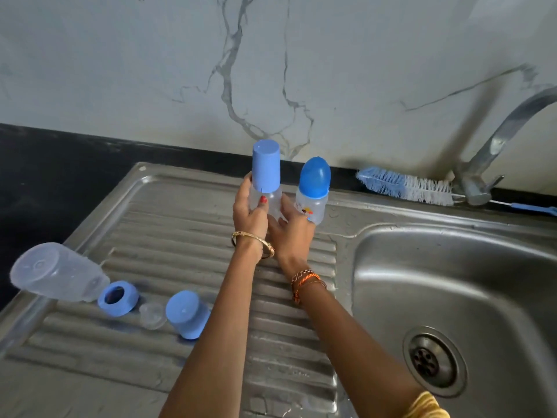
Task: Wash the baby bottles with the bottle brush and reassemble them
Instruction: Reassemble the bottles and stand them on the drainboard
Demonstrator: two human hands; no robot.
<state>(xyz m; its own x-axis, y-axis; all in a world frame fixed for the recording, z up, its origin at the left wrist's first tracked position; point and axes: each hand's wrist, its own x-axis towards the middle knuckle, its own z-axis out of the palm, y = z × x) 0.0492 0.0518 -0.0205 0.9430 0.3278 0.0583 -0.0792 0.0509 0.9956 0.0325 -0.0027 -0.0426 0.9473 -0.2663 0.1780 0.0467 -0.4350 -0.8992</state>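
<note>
Both my hands hold an assembled clear bottle (272,199) with a tall light-blue cap (266,165) upright at the back of the steel draining board (180,242). My left hand (250,212) grips its left side, thumb on the front. My right hand (291,227) holds its right side. A second capped bottle (312,191) with a darker blue domed cap stands just to the right, touching my right hand. At the near left lie an open clear bottle (57,273) on its side, a blue screw ring (118,298), a clear teat (152,315) and a blue cap (187,313).
A blue and white bottle brush (404,185) lies along the sink's back edge beside the tap (494,146). The sink basin (452,282) with its drain (434,360) is at the right. Black countertop (45,176) lies to the left, a marble wall behind.
</note>
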